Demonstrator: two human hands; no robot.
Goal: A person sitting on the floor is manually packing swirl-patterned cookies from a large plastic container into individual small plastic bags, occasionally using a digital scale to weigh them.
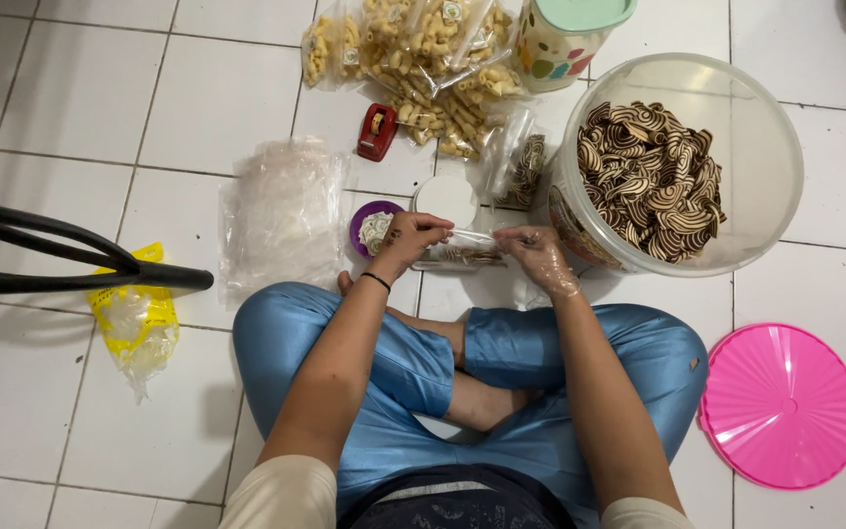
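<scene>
Head view: left hand (411,235) and gloved right hand (540,257) pinching ends of small clear snack-filled bag (462,253); packed bags piled (423,59); big clear tub of striped brown chips (650,181) nearly full.

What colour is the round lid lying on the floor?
The round lid is pink, seen in the head view.

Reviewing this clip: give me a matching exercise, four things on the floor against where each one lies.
Things:
1. pink lid
2. red tape dispenser
3. yellow bag
4. clear tub of striped snacks

Places:
A. far left, beneath the black chair legs
B. right of the right knee
C. by the packed pale snack bags, at the top
D. beyond the right hand

Pairs: 1-B, 2-C, 3-A, 4-D
</scene>
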